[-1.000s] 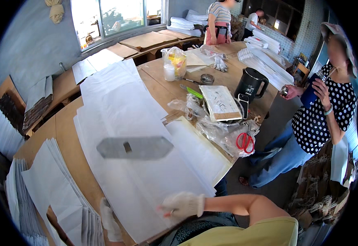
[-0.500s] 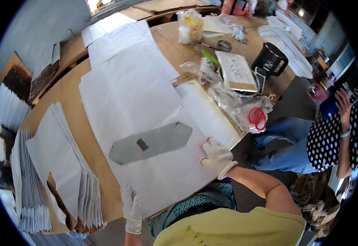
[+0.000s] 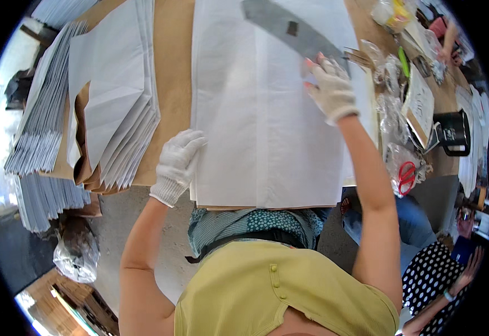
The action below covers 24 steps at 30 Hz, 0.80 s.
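Note:
A stack of large white paper sheets [image 3: 227,168] lies in front of me, its near edge at my waist. My left hand [image 3: 177,159], in a white knit glove, rests at the stack's left edge, fingers slightly bent and nothing visible in them. A long flat grey plate [image 3: 269,18] with pointed ends and a small dark rectangle on it slants across the far part of the paper. My right hand [image 3: 334,92], gloved with some fingertips bare, reaches the plate's right end. Its thumb and fingers are spread. Motion blurs the fingertips, so firm contact is unclear.
Folded white paper bags with brown insides [image 3: 113,101] stand fanned out at left, beside another pleated stack [image 3: 46,112]. At right are clear plastic wrapping [image 3: 390,115], red-handled scissors [image 3: 407,175], a boxy white package [image 3: 419,106] and a black mug [image 3: 451,133]. Someone in a polka-dot top [image 3: 432,274] is at lower right.
My view has turned and shifted. The grey plate has moved farther away over the paper and swung round. My right hand has moved to its right end; my left hand stays by the left edge.

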Each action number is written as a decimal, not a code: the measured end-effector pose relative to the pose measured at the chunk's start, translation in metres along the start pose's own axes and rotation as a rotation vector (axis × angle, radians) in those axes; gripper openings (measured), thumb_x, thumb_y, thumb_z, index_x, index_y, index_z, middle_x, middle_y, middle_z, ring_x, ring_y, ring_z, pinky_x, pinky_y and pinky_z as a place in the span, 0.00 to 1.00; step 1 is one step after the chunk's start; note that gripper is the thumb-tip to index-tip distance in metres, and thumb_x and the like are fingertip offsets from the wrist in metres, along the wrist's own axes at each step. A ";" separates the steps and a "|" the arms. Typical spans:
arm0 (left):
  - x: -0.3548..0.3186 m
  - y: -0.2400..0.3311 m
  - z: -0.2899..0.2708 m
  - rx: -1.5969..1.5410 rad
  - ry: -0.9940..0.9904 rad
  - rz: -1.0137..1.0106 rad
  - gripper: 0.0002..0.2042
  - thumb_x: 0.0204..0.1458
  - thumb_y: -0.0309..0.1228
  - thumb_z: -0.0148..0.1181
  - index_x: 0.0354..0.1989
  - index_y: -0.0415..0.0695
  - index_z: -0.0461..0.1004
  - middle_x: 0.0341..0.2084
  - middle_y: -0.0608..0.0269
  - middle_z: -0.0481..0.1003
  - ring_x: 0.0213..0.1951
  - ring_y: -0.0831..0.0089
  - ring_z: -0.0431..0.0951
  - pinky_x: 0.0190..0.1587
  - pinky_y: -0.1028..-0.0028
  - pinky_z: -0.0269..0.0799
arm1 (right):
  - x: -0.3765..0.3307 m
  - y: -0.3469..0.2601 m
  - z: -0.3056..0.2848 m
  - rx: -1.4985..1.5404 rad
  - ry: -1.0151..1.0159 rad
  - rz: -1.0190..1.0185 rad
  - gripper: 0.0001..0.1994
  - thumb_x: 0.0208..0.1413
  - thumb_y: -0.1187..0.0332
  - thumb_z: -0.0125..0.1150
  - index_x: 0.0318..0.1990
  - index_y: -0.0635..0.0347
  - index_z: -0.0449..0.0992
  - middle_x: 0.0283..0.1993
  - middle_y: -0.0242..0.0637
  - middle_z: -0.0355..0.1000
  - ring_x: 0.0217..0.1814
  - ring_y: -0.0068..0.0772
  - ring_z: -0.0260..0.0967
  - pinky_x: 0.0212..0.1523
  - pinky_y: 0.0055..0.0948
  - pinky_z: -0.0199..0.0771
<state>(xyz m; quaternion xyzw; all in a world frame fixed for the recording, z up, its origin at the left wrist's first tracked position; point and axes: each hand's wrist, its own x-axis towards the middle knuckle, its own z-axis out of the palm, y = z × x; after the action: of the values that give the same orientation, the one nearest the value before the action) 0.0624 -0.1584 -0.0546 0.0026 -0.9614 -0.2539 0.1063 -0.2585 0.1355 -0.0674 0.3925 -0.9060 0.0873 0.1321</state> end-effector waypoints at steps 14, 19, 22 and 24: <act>-0.004 -0.021 -0.015 0.107 -0.115 0.206 0.17 0.46 0.19 0.64 0.46 0.49 0.82 0.49 0.61 0.82 0.53 0.55 0.80 0.60 0.54 0.76 | -0.194 -0.024 -0.151 0.106 -0.676 -0.264 0.31 0.32 0.59 0.82 0.50 0.54 0.80 0.66 0.39 0.74 0.72 0.49 0.68 0.74 0.53 0.64; 0.004 -0.022 -0.022 0.140 -0.122 0.327 0.17 0.45 0.22 0.64 0.46 0.47 0.82 0.49 0.62 0.82 0.53 0.57 0.80 0.58 0.55 0.77 | -0.164 -0.024 -0.167 0.152 -0.717 -0.333 0.25 0.37 0.61 0.80 0.46 0.55 0.82 0.57 0.36 0.79 0.66 0.47 0.72 0.71 0.53 0.68; 0.003 -0.022 -0.024 0.143 -0.130 0.384 0.16 0.43 0.24 0.65 0.44 0.46 0.83 0.48 0.64 0.82 0.53 0.59 0.80 0.54 0.56 0.77 | -0.155 -0.012 -0.168 0.191 -0.551 -0.418 0.17 0.49 0.62 0.76 0.45 0.57 0.82 0.50 0.39 0.80 0.59 0.47 0.76 0.67 0.48 0.72; 0.006 -0.021 -0.026 0.103 -0.148 0.368 0.14 0.44 0.25 0.67 0.42 0.46 0.83 0.46 0.65 0.82 0.51 0.60 0.81 0.52 0.58 0.78 | -0.150 -0.002 -0.168 0.147 -0.290 -0.269 0.11 0.59 0.63 0.72 0.45 0.57 0.83 0.46 0.40 0.81 0.53 0.43 0.78 0.62 0.42 0.75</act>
<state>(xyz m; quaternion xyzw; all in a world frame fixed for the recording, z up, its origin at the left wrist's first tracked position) 0.0613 -0.1897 -0.0415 -0.1865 -0.9625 -0.1800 0.0797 -0.1302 0.2814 0.0458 0.5272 -0.8460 0.0774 -0.0184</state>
